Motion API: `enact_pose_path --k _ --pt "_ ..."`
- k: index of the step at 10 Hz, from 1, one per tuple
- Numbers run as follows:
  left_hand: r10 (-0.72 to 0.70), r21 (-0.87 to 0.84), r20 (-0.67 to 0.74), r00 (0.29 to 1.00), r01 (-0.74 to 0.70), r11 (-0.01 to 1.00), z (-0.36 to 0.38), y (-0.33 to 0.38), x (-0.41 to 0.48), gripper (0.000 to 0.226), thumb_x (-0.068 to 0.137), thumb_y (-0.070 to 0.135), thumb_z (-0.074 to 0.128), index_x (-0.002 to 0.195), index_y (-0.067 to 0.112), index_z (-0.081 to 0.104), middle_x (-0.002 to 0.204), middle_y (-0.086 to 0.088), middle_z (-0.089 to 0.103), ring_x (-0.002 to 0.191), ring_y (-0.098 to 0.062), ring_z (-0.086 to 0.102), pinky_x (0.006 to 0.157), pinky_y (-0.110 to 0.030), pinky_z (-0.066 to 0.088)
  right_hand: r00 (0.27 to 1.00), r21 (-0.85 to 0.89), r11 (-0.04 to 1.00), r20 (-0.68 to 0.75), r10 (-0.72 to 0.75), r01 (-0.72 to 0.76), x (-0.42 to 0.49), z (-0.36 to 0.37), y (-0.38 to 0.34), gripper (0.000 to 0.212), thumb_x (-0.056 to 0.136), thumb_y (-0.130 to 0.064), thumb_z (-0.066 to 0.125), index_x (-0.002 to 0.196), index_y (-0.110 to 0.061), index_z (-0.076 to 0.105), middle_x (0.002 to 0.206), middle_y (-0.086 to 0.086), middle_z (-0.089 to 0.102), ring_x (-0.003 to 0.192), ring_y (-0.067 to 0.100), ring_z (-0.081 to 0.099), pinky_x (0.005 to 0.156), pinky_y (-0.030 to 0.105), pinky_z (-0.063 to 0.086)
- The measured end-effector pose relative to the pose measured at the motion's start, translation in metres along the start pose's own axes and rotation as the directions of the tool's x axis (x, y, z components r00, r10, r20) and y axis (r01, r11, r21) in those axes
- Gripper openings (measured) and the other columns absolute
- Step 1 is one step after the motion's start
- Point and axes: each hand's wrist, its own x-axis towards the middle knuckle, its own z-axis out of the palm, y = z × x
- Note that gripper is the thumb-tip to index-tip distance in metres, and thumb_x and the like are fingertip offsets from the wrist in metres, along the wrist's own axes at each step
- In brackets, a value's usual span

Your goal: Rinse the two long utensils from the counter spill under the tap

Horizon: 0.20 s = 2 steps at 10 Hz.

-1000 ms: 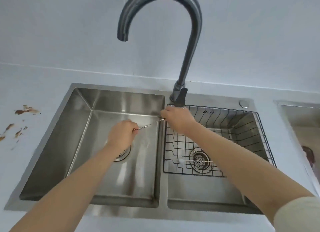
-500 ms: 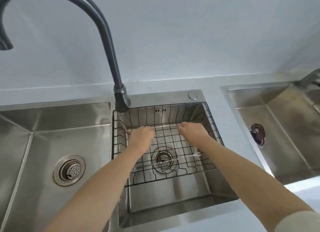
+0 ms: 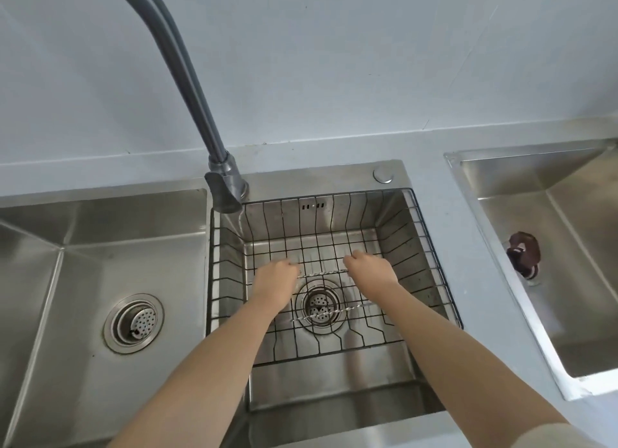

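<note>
— What's in the wire basket?
— One twisted utensil lying across its floor over the drain; a second utensil is pinched at each end by left hand and right hand, fingers closed.
— Around it?
— Steel sink, grey counter.

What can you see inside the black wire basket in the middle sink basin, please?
Inside the black wire basket, one twisted metal utensil lies above the round drain strainer. Both hands hold another twisted metal utensil; its ends are covered.
</note>
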Motion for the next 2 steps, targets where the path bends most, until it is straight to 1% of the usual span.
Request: enact_pose_path --k 1,2 --pt "0.010 -0.049 -0.040 0.999 -0.012 0.999 -0.0067 -0.0047 -0.0059 0.025 0.096 0.020 0.043 0.114 0.007 0.055 0.114 -0.008 0.060 0.109 -0.024 0.054 0.082 -0.033 0.048 0.999 0.053 0.998 -0.001 0.037 -0.037 -0.0069 -0.0050 -0.0025 0.025 0.094 -0.005 0.044 0.118 -0.007 0.047 0.120 0.009 0.051 0.105 0.028 0.056 0.067 0.032 0.036" --pt "0.035 -0.073 -0.141 0.989 -0.046 0.996 -0.0107 -0.0141 -0.0137 0.033 0.096 0.029 0.040 0.120 0.009 0.052 0.122 -0.006 0.056 0.115 -0.021 0.050 0.089 -0.032 0.047 0.995 0.122 0.991 -0.078 0.059 -0.049 -0.0142 -0.0099 -0.0067 0.025 0.093 -0.003 0.045 0.117 -0.008 0.047 0.121 0.008 0.050 0.107 0.026 0.052 0.067 0.030 0.036"
